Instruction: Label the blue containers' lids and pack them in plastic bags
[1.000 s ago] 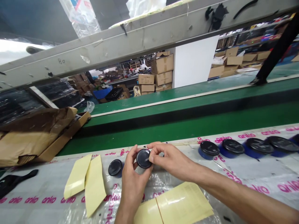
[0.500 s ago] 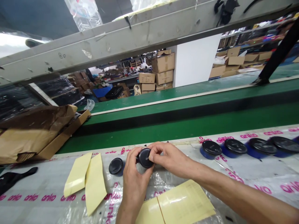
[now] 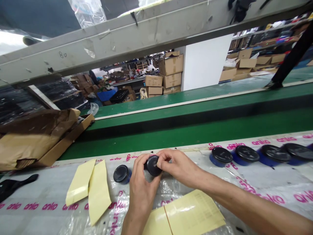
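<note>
A small round container with a black lid (image 3: pixel 153 166) is tilted up off the table between my hands. My left hand (image 3: pixel 143 182) wraps its fingers and thumb around the container's side. My right hand (image 3: pixel 174 164) pinches at the right edge of the lid; whether something thin lies between those fingertips is hidden. Just left of my left hand stands another black-lidded blue container (image 3: pixel 121 174). Below my hands lie yellow backing sheets (image 3: pixel 195 212), and two more yellow sheets (image 3: pixel 99 192) rest to the left.
Several black-lidded blue containers (image 3: pixel 221 156) stand in a row at the right. A black strap-like piece (image 3: pixel 17 187) lies at the far left, below an open cardboard box with brown paper (image 3: pixel 41 140). Behind the plastic-covered table runs a green conveyor belt (image 3: pixel 183 129), under a metal beam (image 3: pixel 146 32).
Both hands stay in nearly the same place around the container. The right fingertips have shifted very slightly at the lid's edge, and the camera view has moved a little.
</note>
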Tool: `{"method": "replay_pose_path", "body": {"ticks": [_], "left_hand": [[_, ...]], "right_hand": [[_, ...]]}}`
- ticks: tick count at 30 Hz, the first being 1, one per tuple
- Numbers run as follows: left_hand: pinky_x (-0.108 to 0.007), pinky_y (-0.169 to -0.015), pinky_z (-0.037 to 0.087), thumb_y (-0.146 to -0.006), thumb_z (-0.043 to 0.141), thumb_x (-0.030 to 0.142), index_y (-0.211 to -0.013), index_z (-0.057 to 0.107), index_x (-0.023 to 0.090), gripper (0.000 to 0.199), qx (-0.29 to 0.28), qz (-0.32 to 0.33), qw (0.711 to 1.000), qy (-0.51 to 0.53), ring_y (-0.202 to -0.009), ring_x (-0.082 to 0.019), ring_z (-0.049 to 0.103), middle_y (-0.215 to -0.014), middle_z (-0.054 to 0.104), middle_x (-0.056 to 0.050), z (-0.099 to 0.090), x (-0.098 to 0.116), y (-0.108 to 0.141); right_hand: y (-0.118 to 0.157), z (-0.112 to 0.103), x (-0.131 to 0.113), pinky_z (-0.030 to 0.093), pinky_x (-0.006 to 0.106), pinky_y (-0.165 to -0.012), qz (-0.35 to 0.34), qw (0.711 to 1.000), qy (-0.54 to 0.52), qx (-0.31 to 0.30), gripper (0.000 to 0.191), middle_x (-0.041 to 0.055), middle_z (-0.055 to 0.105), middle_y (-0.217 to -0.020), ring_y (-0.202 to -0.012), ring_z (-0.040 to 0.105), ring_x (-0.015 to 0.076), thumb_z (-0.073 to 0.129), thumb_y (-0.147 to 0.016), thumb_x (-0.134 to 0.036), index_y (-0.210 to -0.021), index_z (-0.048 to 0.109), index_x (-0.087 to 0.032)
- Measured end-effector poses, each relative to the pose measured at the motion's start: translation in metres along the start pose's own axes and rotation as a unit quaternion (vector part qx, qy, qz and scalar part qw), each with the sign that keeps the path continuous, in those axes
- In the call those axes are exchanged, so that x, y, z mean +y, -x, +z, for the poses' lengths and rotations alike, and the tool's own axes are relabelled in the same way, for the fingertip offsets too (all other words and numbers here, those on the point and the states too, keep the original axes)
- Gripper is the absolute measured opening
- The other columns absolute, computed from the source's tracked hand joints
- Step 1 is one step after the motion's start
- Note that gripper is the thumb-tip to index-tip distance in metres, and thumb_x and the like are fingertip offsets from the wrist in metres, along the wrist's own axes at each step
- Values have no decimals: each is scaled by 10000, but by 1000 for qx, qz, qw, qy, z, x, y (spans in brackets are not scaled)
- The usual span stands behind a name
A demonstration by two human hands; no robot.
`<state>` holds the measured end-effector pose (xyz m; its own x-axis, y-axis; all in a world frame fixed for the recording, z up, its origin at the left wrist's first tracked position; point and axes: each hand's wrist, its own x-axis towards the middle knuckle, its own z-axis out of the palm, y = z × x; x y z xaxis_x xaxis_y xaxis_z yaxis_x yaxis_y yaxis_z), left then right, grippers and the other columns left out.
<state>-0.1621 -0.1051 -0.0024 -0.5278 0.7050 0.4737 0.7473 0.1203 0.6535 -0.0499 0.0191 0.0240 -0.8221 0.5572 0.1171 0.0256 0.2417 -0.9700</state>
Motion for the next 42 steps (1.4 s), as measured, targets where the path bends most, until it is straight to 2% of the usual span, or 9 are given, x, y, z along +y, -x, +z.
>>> {"method": "replay_pose_path", "body": {"ticks": [7,15,20,30,36,42], "left_hand": [[-359,-983,494,-793,726,183,-1207,547,292,463,-1,1,1000,-4,-1149,-214,599,-1234,616,-21,0,0,0],[-339,-966,506,-796,722,174,-1217,532,295,478,8,9,1000,-6,-1163,-209,598,-1253,612,-23,-1,0,-1],[-344,-986,496,-806,721,180,-1211,538,293,459,0,19,1000,-7,-1152,-203,601,-1230,618,-19,-1,0,-1],[-348,-989,494,-794,721,153,-1223,538,289,486,-2,21,1000,-12,-1150,-204,600,-1231,616,-23,-1,0,1],[-357,-993,491,-805,709,158,-1221,541,287,467,1,16,1000,-13,-1152,-203,594,-1231,613,-25,-2,1,1],[-362,-983,498,-790,727,171,-1207,549,284,468,1,10,1000,-7,-1140,-210,602,-1227,616,-27,-1,2,2]], "right_hand": [[1,0,0,444,294,-786,-3,1000,16,1,141,39,716,-940,-878,623,191,572,-815,-162,-678,600,-181],[2,-3,-3,447,293,-789,-3,999,-39,-31,146,29,680,-866,-881,619,192,584,-820,-157,-676,601,-179],[3,-2,-3,434,289,-779,-6,1000,9,-9,151,35,707,-929,-870,614,181,571,-817,-133,-674,597,-176],[5,1,-7,418,265,-712,-2,998,66,10,143,18,713,-890,-824,616,167,568,-833,-152,-699,607,-183],[6,3,-6,437,274,-762,4,997,66,31,147,19,723,-899,-862,637,176,571,-816,-139,-692,634,-186],[8,5,-9,448,272,-737,-1,998,41,38,166,15,724,-837,-796,638,168,553,-809,-151,-670,638,-184]]}}
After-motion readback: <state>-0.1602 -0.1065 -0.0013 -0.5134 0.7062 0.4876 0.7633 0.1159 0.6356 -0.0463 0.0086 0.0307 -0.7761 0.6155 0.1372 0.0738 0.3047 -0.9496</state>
